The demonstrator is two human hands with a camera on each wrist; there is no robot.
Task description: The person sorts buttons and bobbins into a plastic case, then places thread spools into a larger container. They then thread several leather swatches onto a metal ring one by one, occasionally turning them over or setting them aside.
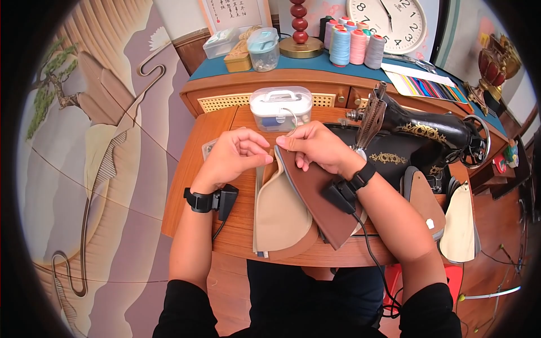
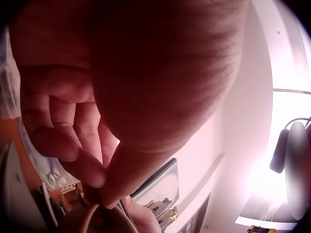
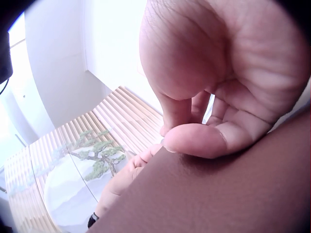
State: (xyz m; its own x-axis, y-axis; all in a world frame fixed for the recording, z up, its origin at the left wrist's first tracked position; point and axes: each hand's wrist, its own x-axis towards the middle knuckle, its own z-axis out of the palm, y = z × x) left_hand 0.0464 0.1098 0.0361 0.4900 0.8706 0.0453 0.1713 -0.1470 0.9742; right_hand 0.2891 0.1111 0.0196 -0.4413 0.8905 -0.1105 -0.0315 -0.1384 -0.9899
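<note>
A brown leather-like panel [image 1: 332, 208] with a grey underside rises at a slant from the table's front edge. Beside it stands a curved beige panel [image 1: 284, 211]. At the brown panel's upper tip, my right hand [image 1: 318, 147] pinches its edge; in the right wrist view, thumb and forefinger [image 3: 197, 141] meet there. My left hand [image 1: 242, 153] is just to the left, thumb and forefinger together at the beige panel's upper end, other fingers loosely curled. In the left wrist view those fingertips [image 2: 109, 194] close over the panel edges, with the right hand [image 2: 143, 218] right behind.
A black sewing machine [image 1: 417, 129] stands at the right. Behind the hands is a clear lidded box [image 1: 280, 107]. More cut panels [image 1: 457, 222] hang over the right table edge. Thread spools [image 1: 358, 48] and a clock [image 1: 389, 22] stand on the back cabinet. A cable [image 1: 369, 242] trails from the right wrist.
</note>
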